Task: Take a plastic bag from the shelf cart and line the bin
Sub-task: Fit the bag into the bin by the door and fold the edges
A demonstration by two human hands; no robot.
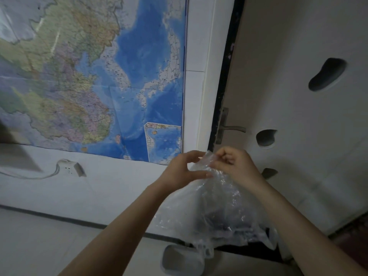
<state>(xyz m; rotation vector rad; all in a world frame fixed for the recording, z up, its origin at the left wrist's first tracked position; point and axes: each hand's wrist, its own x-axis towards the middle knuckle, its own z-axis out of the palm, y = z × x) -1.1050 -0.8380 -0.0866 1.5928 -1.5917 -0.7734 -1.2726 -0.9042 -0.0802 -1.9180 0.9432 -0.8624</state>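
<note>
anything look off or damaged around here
The door looks damaged: several irregular dark holes show in its pale covering, and the dark edge strip beside the handle looks chipped. A power strip is on the wall rather than the floor. The plastic bag seems intact.

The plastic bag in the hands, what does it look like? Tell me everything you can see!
The plastic bag is clear, thin and crinkly, with shiny creases. You can see dark shapes through it. It hangs down in the air in front of the wall, not yet opened out. The left hand and the right hand both pinch its bunched top edge between fingertips, as if to part it. Its bottom dangles above a pale container on the floor.
</note>
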